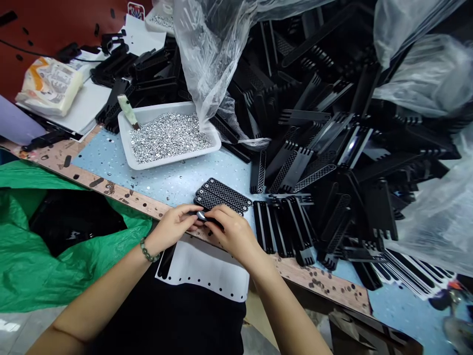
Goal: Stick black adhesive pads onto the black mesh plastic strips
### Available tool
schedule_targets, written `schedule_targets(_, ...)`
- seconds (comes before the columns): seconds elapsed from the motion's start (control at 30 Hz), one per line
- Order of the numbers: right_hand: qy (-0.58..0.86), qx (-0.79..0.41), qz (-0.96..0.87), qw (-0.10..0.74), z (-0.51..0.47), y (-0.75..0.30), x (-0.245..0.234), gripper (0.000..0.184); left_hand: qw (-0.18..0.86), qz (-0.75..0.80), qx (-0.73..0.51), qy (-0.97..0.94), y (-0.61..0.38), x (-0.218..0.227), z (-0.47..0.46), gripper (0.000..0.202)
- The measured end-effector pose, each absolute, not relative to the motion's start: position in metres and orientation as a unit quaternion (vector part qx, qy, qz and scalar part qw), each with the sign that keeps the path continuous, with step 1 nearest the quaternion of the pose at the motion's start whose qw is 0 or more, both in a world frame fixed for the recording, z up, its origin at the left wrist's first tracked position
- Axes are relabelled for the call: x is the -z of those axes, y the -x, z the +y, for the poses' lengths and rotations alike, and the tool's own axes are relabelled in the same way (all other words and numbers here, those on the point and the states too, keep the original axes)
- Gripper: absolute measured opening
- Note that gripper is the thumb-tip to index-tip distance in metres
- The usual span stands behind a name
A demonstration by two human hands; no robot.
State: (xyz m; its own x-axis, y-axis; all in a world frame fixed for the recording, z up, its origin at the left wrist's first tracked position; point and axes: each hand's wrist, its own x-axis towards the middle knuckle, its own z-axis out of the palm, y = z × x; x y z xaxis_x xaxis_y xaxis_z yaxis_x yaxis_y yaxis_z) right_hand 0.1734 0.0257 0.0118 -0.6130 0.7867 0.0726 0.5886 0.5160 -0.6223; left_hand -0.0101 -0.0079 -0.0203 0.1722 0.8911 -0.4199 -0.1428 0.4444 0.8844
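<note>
The small dark piece (201, 215) at the desk's near edge shows a glossy, blue-grey face; my fingers cover most of it. My left hand (181, 222) and right hand (231, 227) each pinch it between thumb and fingertips. Just beyond, black mesh-patterned parts (222, 194) lie side by side on the blue desk (236, 170), silver rings at their ends. To their right, slotted black parts (283, 224) line the near edge; a tangled black heap (306, 123) fills the far right. A white tray (170, 161) holds silver rings and a pale-handled brush; clear plastic (210, 49) droops over its far right corner. Toward the far left corner, the orange-printed packet (50, 86) has lettering I can't read.
</note>
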Motion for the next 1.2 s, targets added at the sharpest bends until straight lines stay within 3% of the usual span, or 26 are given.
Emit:
schedule_targets(0.33,0.457,-0.209,-0.860,0.095,0.021,-0.165,-0.020,0.009,0.639,0.545,-0.360,-0.406,0.002,0.019,-0.004,0.022)
schedule_targets(0.47,0.525,-0.125,-0.839,0.070,0.010,-0.180,-0.028,0.023,0.636,0.547,-0.386,-0.383,0.003,0.020,-0.007,0.021)
schedule_targets(0.73,0.600,-0.354,-0.697,0.170,-0.001,-0.211,-0.016,0.009,0.621,0.551,-0.364,-0.423,0.008,0.020,-0.012,0.026)
schedule_targets(0.93,0.597,-0.409,-0.669,0.170,0.002,-0.209,-0.017,0.010,0.572,0.581,-0.351,-0.459,0.003,0.018,-0.012,0.026)
schedule_targets(1.2,0.604,-0.355,-0.701,0.130,0.006,-0.206,-0.019,0.007,0.569,0.574,-0.362,-0.464,0.003,0.018,-0.011,0.022)
